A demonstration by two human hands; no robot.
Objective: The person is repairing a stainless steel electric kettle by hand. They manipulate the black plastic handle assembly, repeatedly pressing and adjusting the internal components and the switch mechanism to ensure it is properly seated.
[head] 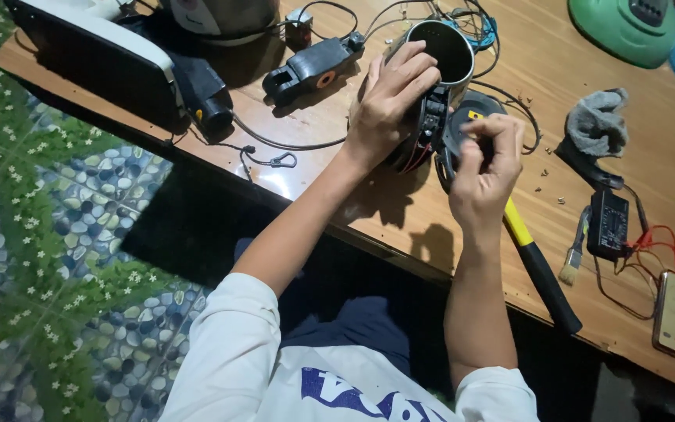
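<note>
A steel electric kettle (448,48) lies on its side on the wooden table (400,211), its open underside facing me with red and black wires showing. My left hand (388,101) grips the kettle body from above. My right hand (487,164) is at the kettle's black round base cover (470,109), its fingers pinched together on something too small to make out. A yellow-and-black handled tool (537,262) lies on the table under my right wrist.
A black handle part (310,66) and cables lie at the back left. A grey rag (597,121), a black multimeter (608,225), a small brush (573,254), a phone (673,311) and loose screws (548,181) sit to the right. Green and blue objects stand far right.
</note>
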